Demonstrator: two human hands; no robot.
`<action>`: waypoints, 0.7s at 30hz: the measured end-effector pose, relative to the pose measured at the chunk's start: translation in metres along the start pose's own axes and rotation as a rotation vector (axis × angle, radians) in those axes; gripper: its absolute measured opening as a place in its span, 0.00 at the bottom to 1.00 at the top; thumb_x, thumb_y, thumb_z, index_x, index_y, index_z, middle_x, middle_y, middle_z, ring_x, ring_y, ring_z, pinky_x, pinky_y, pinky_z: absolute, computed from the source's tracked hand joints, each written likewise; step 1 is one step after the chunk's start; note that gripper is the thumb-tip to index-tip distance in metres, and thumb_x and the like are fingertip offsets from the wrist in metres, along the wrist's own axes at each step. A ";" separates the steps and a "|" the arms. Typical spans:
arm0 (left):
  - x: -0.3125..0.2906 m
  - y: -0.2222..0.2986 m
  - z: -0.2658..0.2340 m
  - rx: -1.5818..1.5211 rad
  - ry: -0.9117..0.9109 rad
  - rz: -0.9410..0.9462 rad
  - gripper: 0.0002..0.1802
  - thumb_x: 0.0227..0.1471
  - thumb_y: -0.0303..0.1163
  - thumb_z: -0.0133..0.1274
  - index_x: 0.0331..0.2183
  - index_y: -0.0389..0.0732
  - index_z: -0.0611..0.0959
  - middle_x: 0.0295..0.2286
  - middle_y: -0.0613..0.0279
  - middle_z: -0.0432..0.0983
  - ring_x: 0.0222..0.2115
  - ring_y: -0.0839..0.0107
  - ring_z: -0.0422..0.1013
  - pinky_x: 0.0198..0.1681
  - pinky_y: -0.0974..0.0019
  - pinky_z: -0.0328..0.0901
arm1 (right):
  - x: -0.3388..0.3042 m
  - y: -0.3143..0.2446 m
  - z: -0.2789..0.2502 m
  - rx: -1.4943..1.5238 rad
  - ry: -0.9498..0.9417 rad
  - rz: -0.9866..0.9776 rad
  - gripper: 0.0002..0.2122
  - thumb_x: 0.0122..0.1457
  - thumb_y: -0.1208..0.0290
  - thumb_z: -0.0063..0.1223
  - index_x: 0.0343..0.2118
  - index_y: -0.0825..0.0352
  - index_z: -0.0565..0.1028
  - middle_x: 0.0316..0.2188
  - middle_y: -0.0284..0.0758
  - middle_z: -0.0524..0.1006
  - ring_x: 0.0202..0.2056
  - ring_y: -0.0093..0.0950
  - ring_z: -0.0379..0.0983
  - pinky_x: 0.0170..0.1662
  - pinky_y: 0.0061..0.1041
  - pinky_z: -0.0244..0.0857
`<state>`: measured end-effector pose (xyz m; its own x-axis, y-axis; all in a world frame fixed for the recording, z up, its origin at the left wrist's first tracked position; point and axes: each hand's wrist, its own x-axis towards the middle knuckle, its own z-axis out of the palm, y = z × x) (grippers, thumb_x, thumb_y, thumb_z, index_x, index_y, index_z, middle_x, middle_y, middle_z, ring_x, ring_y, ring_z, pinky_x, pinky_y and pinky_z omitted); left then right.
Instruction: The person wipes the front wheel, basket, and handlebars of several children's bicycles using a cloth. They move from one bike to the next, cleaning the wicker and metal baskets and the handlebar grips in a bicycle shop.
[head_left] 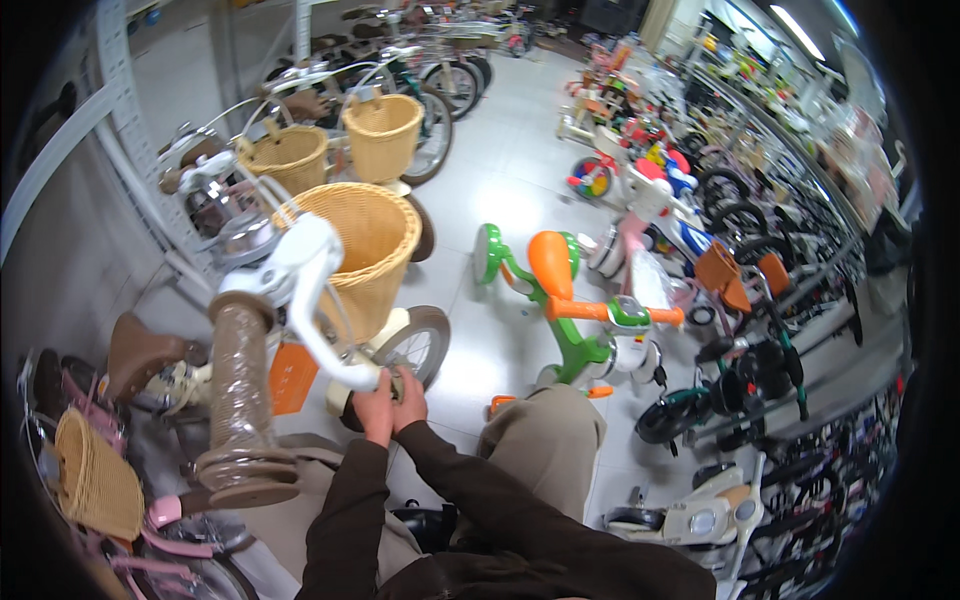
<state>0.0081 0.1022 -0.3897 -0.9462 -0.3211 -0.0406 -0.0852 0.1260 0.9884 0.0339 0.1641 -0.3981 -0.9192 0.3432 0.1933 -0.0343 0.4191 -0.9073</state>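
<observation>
My two hands meet low beside a cream bicycle with a wicker basket (pixel 380 235). My left hand (pixel 375 410) and my right hand (pixel 410 400) are closed side by side, close to the bicycle's front wheel (pixel 428 345). What their fingers grip is mostly hidden; a small dark part shows at the fingertips. Above them a white brake lever (pixel 318 335) curves down from the handlebar, its lower end overlapping my hands in view. Nearest to the camera is the brown handlebar grip (pixel 240 385), wrapped in clear plastic. An orange card (pixel 293 378) hangs behind the lever.
A green and orange child's tricycle (pixel 565 310) stands right of my knee. More basket bicycles (pixel 385 135) line the rack at left. A brown saddle (pixel 150 355) is at left, a cream ride-on toy (pixel 700 520) at lower right. Ride-on toys and bikes crowd the right side.
</observation>
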 end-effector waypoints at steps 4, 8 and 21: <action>0.003 -0.006 0.003 0.167 0.015 0.028 0.17 0.47 0.33 0.57 0.36 0.31 0.76 0.30 0.54 0.76 0.30 0.69 0.72 0.34 0.65 0.66 | 0.007 0.018 0.002 -0.093 -0.102 0.159 0.24 0.48 0.80 0.47 0.51 0.61 0.65 0.43 0.46 0.68 0.45 0.46 0.64 0.48 0.36 0.60; 0.003 -0.002 0.001 0.100 -0.025 0.072 0.17 0.46 0.35 0.59 0.35 0.32 0.76 0.29 0.54 0.76 0.29 0.68 0.72 0.34 0.65 0.66 | 0.013 0.029 0.006 -0.070 -0.065 0.099 0.25 0.49 0.81 0.44 0.54 0.69 0.61 0.49 0.50 0.65 0.52 0.48 0.59 0.55 0.37 0.54; -0.001 0.034 -0.009 0.177 -0.021 0.106 0.15 0.46 0.30 0.58 0.34 0.28 0.77 0.29 0.54 0.78 0.29 0.69 0.73 0.34 0.67 0.65 | 0.011 0.023 -0.006 -0.073 -0.098 0.151 0.29 0.44 0.86 0.43 0.53 0.58 0.62 0.45 0.45 0.67 0.47 0.46 0.64 0.48 0.36 0.61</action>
<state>0.0091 0.0985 -0.3550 -0.9589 -0.2778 0.0578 -0.0362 0.3216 0.9462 0.0252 0.1824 -0.4151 -0.9457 0.3246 0.0162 0.1323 0.4300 -0.8931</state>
